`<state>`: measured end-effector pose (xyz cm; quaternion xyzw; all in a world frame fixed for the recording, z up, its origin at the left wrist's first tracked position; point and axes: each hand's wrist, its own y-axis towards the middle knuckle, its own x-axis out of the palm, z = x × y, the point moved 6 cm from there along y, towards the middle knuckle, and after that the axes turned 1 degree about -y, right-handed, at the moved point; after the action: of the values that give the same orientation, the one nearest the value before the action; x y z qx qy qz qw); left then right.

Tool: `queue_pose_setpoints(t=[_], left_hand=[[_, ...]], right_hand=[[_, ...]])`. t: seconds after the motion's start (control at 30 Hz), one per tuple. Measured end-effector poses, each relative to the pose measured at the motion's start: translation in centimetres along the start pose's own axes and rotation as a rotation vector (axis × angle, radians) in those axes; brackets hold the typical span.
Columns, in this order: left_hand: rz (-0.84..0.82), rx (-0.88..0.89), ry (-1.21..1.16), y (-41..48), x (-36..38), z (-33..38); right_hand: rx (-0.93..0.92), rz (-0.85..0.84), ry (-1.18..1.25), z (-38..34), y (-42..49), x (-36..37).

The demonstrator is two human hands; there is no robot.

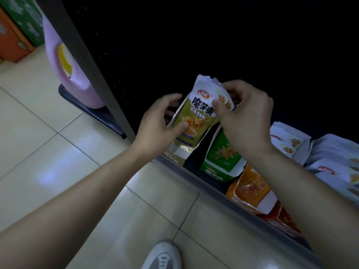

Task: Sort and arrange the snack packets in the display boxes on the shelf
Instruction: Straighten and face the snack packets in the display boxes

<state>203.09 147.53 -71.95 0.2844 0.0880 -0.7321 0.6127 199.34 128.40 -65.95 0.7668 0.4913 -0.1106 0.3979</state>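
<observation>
A cream tiled floor fills the lower left and lies open, with wide free room beside the dark shelf unit. The grey front lip of the shelf runs diagonally down to the right. Behind it stand three coloured display boxes in a row: an olive display box at the left end, a green display box just beside it, then an orange display box, with more red packaging further right that is too cut off to count. White packets lie stacked at the far right. A pink jug stands left of the shelf upright. Both hands hold one olive snack packet tilted above the olive box: the left hand grips its lower left edge, thumb pressed on the front; the right hand pinches the white top corner. One white shoe shows at the bottom.
</observation>
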Motion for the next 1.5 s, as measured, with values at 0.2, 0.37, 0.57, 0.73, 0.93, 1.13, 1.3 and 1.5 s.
queue_pose_setpoints(t=[0.2, 0.37, 0.57, 0.73, 0.93, 1.13, 1.3, 1.5], left_hand=[[-0.004, -0.113, 0.294, 0.5, 1.2, -0.9], [-0.046, -0.163, 0.512, 1.5, 2.1, -0.4], [-0.105, -0.223, 0.393, 0.6, 2.1, -1.4], [-0.053, -0.237, 0.401, -0.2, 1.7, -1.3], [-0.074, -0.270, 0.492, -0.5, 1.1, -1.2], [-0.114, -0.215, 0.795, 1.1, 2.0, 0.0], [-0.012, -0.169, 0.778, 1.2, 2.0, 0.0], [0.009, -0.193, 0.640, 0.6, 2.2, -1.0]], right_hand=[[-0.042, -0.148, -0.072, 0.9, 0.5, 2.0], [-0.143, -0.201, -0.252, 1.9, 0.3, 2.1], [0.016, -0.322, -0.336, 3.8, 1.0, 2.3], [0.048, -0.398, -0.329, 4.6, 1.4, 2.3], [-0.014, -0.382, -0.346, 3.7, 1.8, 1.1], [-0.041, -0.346, -0.368, 3.8, 1.7, 1.1], [-0.016, -0.326, -0.336, 3.7, 2.1, 1.0], [0.011, -0.302, -0.333, 2.8, 2.5, 0.9]])
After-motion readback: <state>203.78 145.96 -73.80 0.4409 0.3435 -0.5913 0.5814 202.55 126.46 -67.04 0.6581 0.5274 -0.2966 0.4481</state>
